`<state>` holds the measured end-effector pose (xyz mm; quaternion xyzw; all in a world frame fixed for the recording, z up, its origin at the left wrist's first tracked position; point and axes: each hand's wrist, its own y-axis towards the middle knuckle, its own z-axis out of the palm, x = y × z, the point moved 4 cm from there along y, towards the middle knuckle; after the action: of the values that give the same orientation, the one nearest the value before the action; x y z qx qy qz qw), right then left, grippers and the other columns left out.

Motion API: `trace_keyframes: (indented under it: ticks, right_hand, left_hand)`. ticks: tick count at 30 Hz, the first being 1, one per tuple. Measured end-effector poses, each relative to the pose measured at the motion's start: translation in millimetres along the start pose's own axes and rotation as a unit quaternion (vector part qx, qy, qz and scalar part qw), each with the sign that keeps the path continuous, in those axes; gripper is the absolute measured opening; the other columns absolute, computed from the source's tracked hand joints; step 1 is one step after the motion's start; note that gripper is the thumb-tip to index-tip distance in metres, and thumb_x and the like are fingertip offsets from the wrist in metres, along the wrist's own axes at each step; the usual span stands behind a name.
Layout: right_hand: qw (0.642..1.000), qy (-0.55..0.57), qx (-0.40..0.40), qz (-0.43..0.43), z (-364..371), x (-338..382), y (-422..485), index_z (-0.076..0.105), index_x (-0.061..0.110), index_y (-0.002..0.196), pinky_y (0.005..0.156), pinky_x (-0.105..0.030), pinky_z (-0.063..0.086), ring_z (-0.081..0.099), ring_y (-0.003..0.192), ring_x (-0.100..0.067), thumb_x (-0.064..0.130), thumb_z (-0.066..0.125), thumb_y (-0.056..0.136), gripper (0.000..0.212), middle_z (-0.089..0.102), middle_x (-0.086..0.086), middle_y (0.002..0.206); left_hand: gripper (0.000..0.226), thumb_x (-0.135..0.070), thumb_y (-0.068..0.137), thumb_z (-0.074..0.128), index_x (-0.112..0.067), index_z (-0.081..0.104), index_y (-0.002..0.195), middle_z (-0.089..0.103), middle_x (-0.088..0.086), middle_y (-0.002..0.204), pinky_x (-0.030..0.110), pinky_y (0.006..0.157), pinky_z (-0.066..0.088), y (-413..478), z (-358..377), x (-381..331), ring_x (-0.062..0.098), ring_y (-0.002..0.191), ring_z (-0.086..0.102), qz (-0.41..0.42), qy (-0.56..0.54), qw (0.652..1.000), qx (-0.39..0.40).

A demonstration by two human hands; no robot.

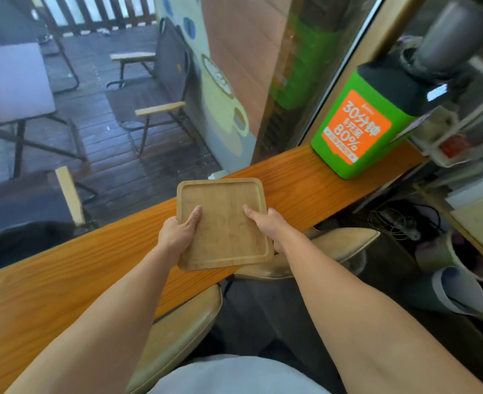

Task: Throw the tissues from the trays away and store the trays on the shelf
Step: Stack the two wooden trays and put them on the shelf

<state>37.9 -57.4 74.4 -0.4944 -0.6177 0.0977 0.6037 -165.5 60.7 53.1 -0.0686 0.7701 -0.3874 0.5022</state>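
Both forearms reached out, left hand (177, 233) and right hand (268, 226) gripping an empty wooden tray (223, 223) above the counter (64, 265) edge; risk: tilting, slipping, or clipping the green box (357, 129).

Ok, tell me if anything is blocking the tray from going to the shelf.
Cannot say: no shelf shows in this view. Both hands, left hand and right hand, hold the tray over the counter, with no tissue on it.

Bare forearms without sleeves, a pale grey-white top (234, 376), dark grey trousers (263, 314).
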Motion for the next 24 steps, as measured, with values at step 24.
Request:
trace_keyframes:
  ticks: [24]
  right_hand:
    - [0.934, 0.245, -0.260, -0.018, -398.5, -232.4, -243.6, 0.049, 0.017, 0.135, 0.089, -0.048, 0.049, 0.060, 0.098, -0.030, 0.069, 0.060, 0.081, 0.076, 0.062, -0.006, 0.113]
  left_hand:
    - [0.070, -0.076, 0.072, 0.067, -0.019, 0.053, 0.111, 0.064, 0.000, 0.097, 0.040, 0.082, 0.051, -263.0, 422.0, -57.1, 0.022, 0.084, 0.064, 0.168, 0.167, 0.947, 0.216]
